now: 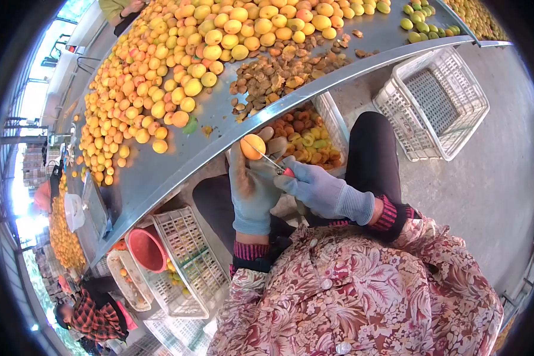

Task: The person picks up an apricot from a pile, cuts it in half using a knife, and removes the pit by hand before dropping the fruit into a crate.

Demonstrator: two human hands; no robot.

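My left hand (252,184), in a stained blue-grey work glove, grips an orange-yellow apricot (253,146) at its fingertips. From the right, my right hand (320,187), gloved in the same blue, is closed round the red handle of a small knife (273,162). Its thin blade reaches across to the apricot and overlaps its side in this view. Beneath both hands, under the table edge, a crate (332,115) holds many split apricot halves (308,139). On the table just above lies a brown heap of apricot pits (279,77).
Whole apricots (154,89) cover much of the metal table (190,139), with greener fruit (418,24) at the far right. A white plastic crate (433,101) stands on the floor to the right. At lower left are a red bucket (147,249) and another crate (190,261); a person in plaid (95,317) sits beyond.
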